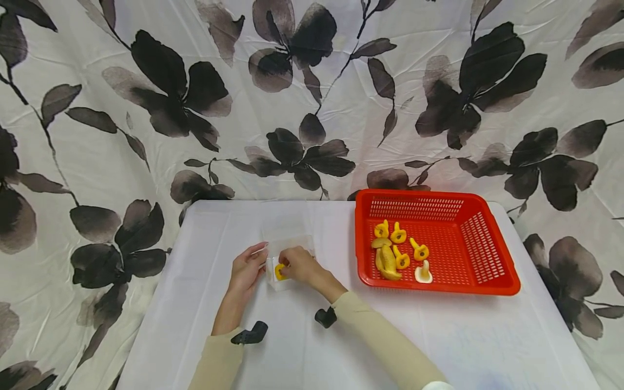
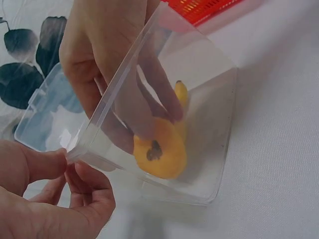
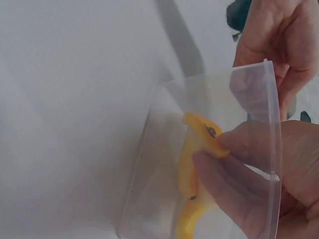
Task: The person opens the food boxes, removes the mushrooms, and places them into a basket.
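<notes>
On the white table stands a clear plastic box [image 2: 212, 107]. My left hand [image 1: 247, 270] pinches its rim at the left side between thumb and fingers. Reaching inside, my right hand [image 1: 303, 265] holds a yellow piece [image 3: 202, 133] with a rounded head and a dark spot between thumb and fingers. Lower in the right wrist view, more yellow [image 3: 185, 224] shows within the box, near the fingertips. Through the clear wall, the left wrist view shows the round yellow head with a narrow stem-like end behind it.
A red perforated basket [image 1: 487, 244] stands to the right, holding several yellow ring-headed pieces, a brownish-yellow curved bunch [image 1: 387, 262] and a white stemmed piece [image 1: 423, 272]. The box's clear lid [image 2: 52, 117] lies beyond it. A floral cloth [image 1: 292, 97] hangs behind the table.
</notes>
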A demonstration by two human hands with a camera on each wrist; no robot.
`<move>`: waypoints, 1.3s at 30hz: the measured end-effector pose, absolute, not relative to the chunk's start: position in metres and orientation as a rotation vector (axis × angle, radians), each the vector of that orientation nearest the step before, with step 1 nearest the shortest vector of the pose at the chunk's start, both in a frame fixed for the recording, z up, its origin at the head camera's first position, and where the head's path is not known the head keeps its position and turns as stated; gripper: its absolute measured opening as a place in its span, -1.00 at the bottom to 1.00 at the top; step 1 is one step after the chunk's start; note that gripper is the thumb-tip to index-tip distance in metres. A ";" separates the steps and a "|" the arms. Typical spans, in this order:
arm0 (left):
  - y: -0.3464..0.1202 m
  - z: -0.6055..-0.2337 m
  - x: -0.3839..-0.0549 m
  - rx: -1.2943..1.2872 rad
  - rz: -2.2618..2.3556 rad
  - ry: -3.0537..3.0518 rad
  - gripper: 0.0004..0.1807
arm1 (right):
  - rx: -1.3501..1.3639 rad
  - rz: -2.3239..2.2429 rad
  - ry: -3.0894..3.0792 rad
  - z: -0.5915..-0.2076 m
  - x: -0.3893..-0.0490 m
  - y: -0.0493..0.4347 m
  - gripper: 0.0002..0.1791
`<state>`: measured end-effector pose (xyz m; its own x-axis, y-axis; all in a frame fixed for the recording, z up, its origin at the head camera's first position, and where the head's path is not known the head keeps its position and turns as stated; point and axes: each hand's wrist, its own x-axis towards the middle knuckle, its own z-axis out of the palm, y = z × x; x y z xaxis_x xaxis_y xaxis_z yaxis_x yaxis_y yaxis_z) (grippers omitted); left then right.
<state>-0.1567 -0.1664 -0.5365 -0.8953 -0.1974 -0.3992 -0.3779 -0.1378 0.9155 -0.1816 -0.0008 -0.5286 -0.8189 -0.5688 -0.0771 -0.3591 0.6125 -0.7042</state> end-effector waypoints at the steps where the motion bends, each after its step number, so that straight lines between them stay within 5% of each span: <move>1: -0.167 -0.537 -0.157 -0.662 2.180 1.976 -0.58 | -0.755 -1.032 2.551 -0.528 -0.181 0.001 -0.81; 13: -0.166 -0.538 -0.159 -0.664 2.157 1.993 -0.60 | -0.805 -1.353 2.503 -0.520 -0.173 0.025 -0.77; 39: -0.167 -0.537 -0.155 -0.631 2.208 1.971 -0.56 | -0.432 -1.815 2.376 -0.484 -0.177 0.107 -0.73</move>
<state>-0.1550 -0.1673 -0.5365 -0.9067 -0.1862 -0.3784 -0.3549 -0.1477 0.9232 -0.1766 0.1075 -0.4841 -0.9520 -0.2964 0.0764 -0.1518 0.2403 -0.9588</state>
